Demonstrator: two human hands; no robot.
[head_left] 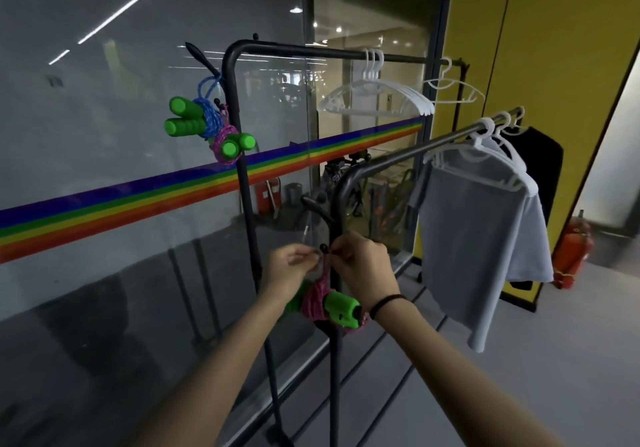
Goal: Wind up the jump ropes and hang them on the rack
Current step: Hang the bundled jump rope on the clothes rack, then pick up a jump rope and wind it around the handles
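**Both hands at the peg, looping the pink rope on**

Both hands are up at the near rack's side peg. From the head camera, the left hand [294,266] has its fingertips pinched closed around the thin pink loop, and the right hand [363,270] is curled in the same way from the other side, thumb and forefinger nipping the cord just beside the small black ball-tipped peg [323,247]. Neither hand carries the bundle's weight by the handles; they grip only the loop.

Below them hangs the wound pink jump rope [317,303], cord wrapped tight round its two bright green handles [341,308], resting against the dark upright of the near rack [349,183]. Whether the loop is already over the peg's ball I cannot tell; fingers cover that spot.

To do this well, I'd say: spread the loop wide between the two pinches, lift it clear over the ball tip, then seat it down behind the ball before letting go, one hand at a time, so the bundle doesn't slip off or unwind.

Further back, on the taller rack [230,100], a blue-rope bundle [206,114] and another pink bundle [227,143] hang on its side pegs, green handles sticking out. White hangers [372,81] and a grey shirt [474,238] fill the rails.
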